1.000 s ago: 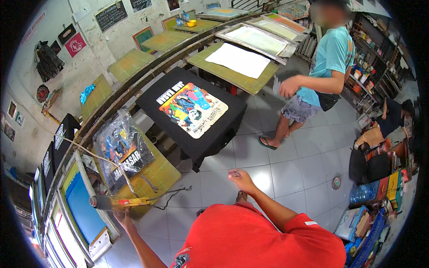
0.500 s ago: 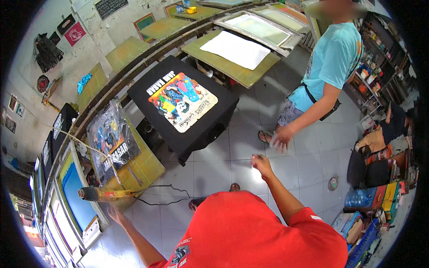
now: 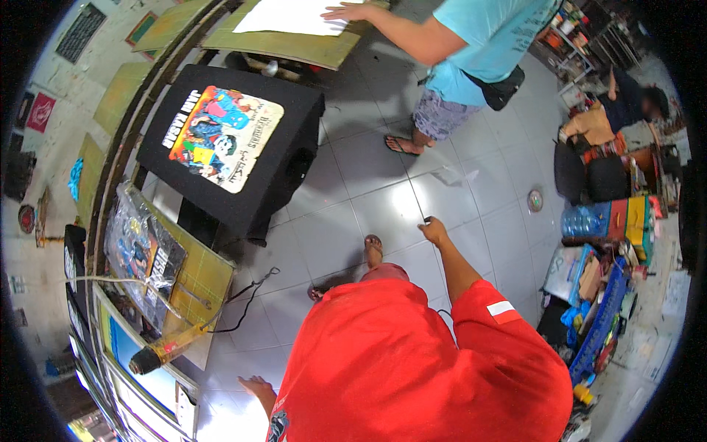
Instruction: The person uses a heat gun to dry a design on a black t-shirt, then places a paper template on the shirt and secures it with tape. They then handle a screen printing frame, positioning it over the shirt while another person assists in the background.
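My left hand (image 3: 255,386) hangs low at my left side with fingers apart and empty, below a yellow heat gun (image 3: 168,349) that rests at the edge of the printing station. My right hand (image 3: 433,230) is out over the tiled floor with fingers curled; a small dark shape at the fingertips is too small to name. Ahead lies a black T-shirt (image 3: 155,147) with a colourful print, spread on a board. Left of it, a plastic-bagged printed shirt (image 3: 140,243) lies on a yellowish board (image 3: 193,295).
A co-worker in a cyan T-shirt (image 3: 486,37) reaches a hand onto a white sheet (image 3: 272,16) on the far board. Another person (image 3: 611,110) is at the right among clutter, with black seats (image 3: 589,177), drawers (image 3: 633,221) and boxes. Framed screens (image 3: 147,390) line the lower left.
The view has tilted and turned, shifting the boards up and left. The co-worker has turned and moved a hand from low beside the legs onto the white sheet. My left hand has moved away from the heat gun.
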